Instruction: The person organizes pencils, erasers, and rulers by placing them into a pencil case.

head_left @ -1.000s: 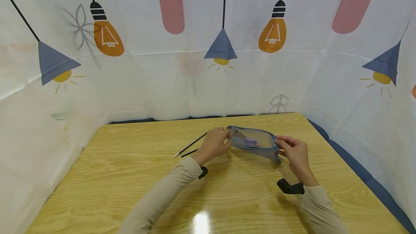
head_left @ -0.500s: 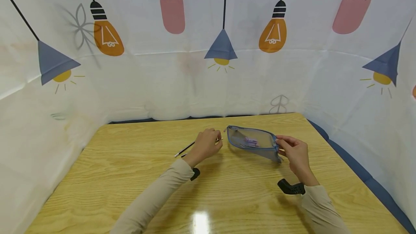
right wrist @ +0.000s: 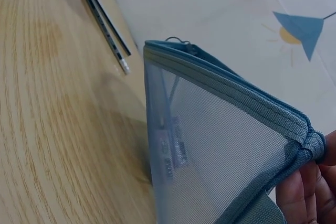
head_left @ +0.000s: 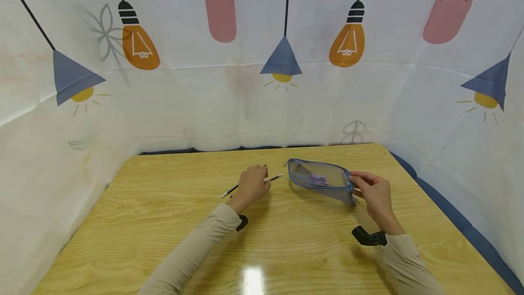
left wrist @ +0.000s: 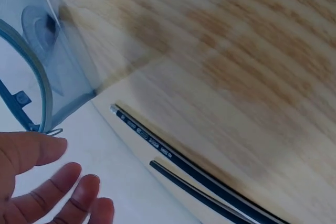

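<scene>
A person in beige sleeves (head_left: 188,250) works at a wood-grain table (head_left: 311,249), where a blue-trimmed mesh zipper pouch (head_left: 335,192) stands unzipped at right of centre, toward the far side. The right hand (head_left: 374,192) pinches the pouch's right end, thumb and fingers clamped on the corner by the zipper's end. Inside, a purple item (head_left: 318,180) shows through the open mouth; the right wrist view catches printing on it through the mesh, too faint to read. A wire-loop zipper pull (right wrist: 189,46) sits at the pouch's left end.

To the left, the left hand (head_left: 250,185) hangs above two pencils, its thumb and fingers apart and holding nothing. The pencils lie on the tabletop just left of the pouch, side by side: a dark lettered pencil (left wrist: 173,154) with its pale end nearest the pouch, and a black pencil (left wrist: 194,188) along its far side. The hand hides their middles from the head camera.

Black straps (head_left: 370,236) circle both wrists. At the far side hangs a white cloth backdrop (head_left: 204,108) printed with blue lampshades (head_left: 281,58), orange bulbs (head_left: 141,49) and pink bulbs (head_left: 221,15).
</scene>
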`<action>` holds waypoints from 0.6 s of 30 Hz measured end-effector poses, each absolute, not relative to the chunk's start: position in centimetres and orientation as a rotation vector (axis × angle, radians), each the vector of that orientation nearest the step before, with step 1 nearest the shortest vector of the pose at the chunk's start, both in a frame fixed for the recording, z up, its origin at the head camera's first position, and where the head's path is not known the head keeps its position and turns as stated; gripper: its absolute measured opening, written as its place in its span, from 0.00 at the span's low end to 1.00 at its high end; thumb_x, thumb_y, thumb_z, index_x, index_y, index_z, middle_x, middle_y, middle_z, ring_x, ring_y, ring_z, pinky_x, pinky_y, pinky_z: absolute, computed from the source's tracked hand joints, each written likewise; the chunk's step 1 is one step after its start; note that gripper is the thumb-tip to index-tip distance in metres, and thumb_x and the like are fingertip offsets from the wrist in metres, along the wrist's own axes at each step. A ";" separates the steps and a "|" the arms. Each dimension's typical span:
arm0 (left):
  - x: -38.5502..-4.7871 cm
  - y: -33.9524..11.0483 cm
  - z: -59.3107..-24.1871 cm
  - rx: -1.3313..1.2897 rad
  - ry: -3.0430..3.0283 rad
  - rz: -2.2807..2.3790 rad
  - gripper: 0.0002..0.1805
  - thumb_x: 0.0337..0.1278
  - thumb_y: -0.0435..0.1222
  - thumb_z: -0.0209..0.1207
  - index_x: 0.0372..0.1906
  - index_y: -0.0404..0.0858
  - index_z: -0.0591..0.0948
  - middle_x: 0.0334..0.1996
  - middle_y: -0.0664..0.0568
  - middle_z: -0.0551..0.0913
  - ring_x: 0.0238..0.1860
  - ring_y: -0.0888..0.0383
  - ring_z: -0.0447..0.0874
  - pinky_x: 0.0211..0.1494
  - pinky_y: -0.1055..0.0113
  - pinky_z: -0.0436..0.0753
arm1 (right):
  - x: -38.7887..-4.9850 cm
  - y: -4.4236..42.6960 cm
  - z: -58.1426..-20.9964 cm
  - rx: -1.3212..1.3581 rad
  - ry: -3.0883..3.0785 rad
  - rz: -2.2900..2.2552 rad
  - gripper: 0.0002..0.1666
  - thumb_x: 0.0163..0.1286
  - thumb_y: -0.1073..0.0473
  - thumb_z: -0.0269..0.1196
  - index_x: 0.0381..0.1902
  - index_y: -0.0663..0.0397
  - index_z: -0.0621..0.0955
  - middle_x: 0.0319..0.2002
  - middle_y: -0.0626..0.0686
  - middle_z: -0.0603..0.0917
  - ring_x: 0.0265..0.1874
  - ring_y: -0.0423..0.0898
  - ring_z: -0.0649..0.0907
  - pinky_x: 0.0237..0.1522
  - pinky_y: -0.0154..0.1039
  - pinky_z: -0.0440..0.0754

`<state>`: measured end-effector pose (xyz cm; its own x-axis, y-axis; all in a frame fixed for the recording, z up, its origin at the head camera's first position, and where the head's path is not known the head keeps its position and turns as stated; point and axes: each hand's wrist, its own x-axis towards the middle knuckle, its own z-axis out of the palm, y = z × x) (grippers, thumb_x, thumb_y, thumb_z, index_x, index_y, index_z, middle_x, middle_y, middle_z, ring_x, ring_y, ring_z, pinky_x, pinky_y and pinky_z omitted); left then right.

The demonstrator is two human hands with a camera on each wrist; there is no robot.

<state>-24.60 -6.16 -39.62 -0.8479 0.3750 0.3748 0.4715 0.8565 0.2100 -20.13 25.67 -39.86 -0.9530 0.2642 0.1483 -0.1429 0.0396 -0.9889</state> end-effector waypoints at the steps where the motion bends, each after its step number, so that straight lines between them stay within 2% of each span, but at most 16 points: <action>1: -24.6 -6.2 -39.7 -0.624 -2.708 -0.416 0.04 0.58 0.33 0.63 0.34 0.35 0.82 0.28 0.46 0.79 0.29 0.49 0.79 0.28 0.56 0.78 | -20.1 25.7 -39.9 -0.124 -2.032 1.990 0.11 0.67 0.64 0.65 0.43 0.68 0.85 0.30 0.44 0.85 0.25 0.38 0.84 0.29 0.33 0.83; 11: -24.9 -6.2 -40.9 -0.480 -2.790 -0.330 0.10 0.57 0.30 0.62 0.24 0.37 0.74 0.22 0.47 0.73 0.24 0.51 0.74 0.25 0.59 0.74 | -20.2 25.8 -39.8 -0.099 -2.038 1.990 0.12 0.67 0.64 0.64 0.43 0.69 0.84 0.29 0.44 0.85 0.26 0.38 0.84 0.29 0.33 0.83; 18: -24.9 -6.1 -41.6 -0.442 -2.846 -0.335 0.03 0.61 0.28 0.59 0.32 0.32 0.77 0.29 0.42 0.76 0.30 0.46 0.77 0.29 0.56 0.79 | -20.1 25.8 -39.6 -0.102 -2.048 1.988 0.13 0.67 0.63 0.65 0.44 0.69 0.84 0.29 0.45 0.86 0.25 0.39 0.85 0.29 0.33 0.83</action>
